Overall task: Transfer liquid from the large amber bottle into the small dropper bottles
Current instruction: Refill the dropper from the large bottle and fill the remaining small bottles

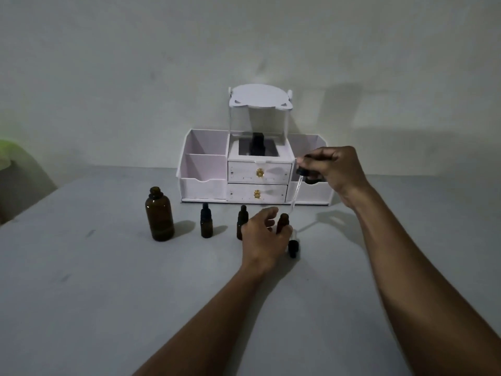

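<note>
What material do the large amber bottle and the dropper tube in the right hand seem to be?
Large amber bottle: probably glass, glossy brown, light passing faintly through; tinted plastic is possible. Dropper tube in the right hand: clear glass or plastic, see-through; its dark top looks like matte rubber.

No readable text, labels or numbers on anything

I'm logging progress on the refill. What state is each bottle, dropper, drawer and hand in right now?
Large amber bottle: uncapped, upright.
Left small dropper bottle: capped, upright.
Middle small dropper bottle: capped, upright.
Right small dropper bottle: open, steadied by left hand.
Glass dropper: held by right hand, tip above open bottle.
Loose dropper cap: lying on table.
Organizer drawers: closed.
</note>
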Demonstrator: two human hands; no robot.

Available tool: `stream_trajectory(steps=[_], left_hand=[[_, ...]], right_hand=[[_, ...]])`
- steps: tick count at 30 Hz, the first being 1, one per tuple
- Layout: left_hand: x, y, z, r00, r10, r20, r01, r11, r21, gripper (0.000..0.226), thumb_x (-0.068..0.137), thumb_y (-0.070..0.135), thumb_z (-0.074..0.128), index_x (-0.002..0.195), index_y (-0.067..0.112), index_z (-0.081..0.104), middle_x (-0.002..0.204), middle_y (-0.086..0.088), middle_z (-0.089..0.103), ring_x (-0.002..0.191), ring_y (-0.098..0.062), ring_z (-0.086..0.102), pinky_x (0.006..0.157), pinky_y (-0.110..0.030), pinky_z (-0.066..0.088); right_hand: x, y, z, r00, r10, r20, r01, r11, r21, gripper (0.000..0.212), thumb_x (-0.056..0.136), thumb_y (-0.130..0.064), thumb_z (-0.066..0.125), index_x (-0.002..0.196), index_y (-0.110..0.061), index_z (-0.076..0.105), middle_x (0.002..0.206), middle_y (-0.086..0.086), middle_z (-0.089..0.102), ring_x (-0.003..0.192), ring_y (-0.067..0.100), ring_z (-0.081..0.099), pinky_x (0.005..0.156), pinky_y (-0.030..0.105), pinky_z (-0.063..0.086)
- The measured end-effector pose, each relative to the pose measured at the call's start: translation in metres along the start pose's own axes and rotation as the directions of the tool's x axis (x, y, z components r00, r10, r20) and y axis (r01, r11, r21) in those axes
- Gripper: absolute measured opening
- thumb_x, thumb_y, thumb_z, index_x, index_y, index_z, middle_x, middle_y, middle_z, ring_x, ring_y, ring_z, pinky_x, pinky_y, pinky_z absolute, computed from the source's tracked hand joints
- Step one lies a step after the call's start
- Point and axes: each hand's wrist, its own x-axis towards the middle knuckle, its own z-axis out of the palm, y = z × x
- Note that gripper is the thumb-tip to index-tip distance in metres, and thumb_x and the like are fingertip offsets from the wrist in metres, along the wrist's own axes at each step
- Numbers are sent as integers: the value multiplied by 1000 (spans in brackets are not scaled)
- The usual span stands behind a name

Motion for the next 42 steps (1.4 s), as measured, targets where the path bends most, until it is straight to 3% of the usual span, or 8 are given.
stream_trajectory(steps=[4, 9, 15, 26, 31, 36, 39, 42], left_hand=[[0, 0, 1, 999, -17, 37, 16, 1000, 23, 43, 84, 16, 77, 125, 12, 65, 111, 0, 71, 93, -5, 66, 89, -23, 55], [-3, -1, 2, 996, -9, 85, 11, 1000, -26, 18, 90, -2, 65, 99, 13, 67, 72, 13, 61, 55, 17, 58, 51, -1, 42], [1, -3, 0, 997, 24, 76, -23, 1000, -18, 17, 90, 3, 68, 101, 16, 71, 76, 17, 62, 61, 15, 61, 59, -1, 43], [4, -6, -1, 997, 4, 76, -4, 1000, 0, 27, 88, 10, 72, 114, 16, 73, 101, 10, 71, 87, 3, 65, 90, -13, 52], [3, -6, -1, 996, 9, 87, -7, 1000, -26, 24, 90, 3, 68, 109, 16, 71, 91, 14, 65, 65, 16, 60, 78, -13, 55], [0, -6, 0, 997, -51, 62, 54, 997, -53, 49, 86, 16, 76, 131, 23, 59, 116, 8, 61, 89, 3, 62, 74, -10, 50], [-6, -7, -6, 991, -77, 105, 82, 996, -45, 57, 82, 27, 80, 133, 32, 54, 120, 13, 58, 105, -5, 60, 89, -26, 54], [-18, -3, -27, 976, -71, 206, 68, 997, 22, 57, 84, 29, 76, 135, 31, 52, 129, 10, 57, 109, -8, 58, 85, -19, 50]], right_hand=[[4, 5, 1, 1000, 0, 22, 1, 1000, -21, 12, 77, -15, 83, 84, -6, 79, 77, 12, 77, 72, 24, 75, 83, 59, 57], [7, 6, 3, 999, -11, 48, 11, 1000, 8, 6, 78, -13, 82, 80, -9, 78, 71, 6, 76, 68, 18, 76, 72, 38, 60], [6, 7, 6, 997, -28, 74, 26, 999, 29, 14, 80, -2, 78, 90, 7, 74, 59, -2, 73, 56, 12, 72, 53, 14, 52], [2, 7, 8, 984, -138, 109, 154, 976, -155, 13, 80, -5, 79, 86, 6, 75, 66, -1, 72, 54, 1, 68, 55, 9, 49], [2, 4, 5, 987, -129, 100, 142, 980, -137, 12, 81, -5, 78, 89, 3, 76, 61, -10, 73, 59, 6, 72, 56, 12, 52], [1, -5, 1, 990, -130, 60, 137, 983, -126, 6, 80, -15, 80, 85, -11, 79, 71, 1, 76, 57, 12, 66, 63, 44, 59], [-2, -13, 1, 986, -164, 25, 165, 982, -91, 4, 81, -18, 80, 85, -18, 78, 73, -3, 76, 58, 10, 65, 68, 40, 61], [-5, -24, 3, 980, -199, 20, 200, 980, -25, 5, 82, -17, 79, 87, -20, 78, 78, 1, 77, 72, 18, 72, 69, 37, 62]])
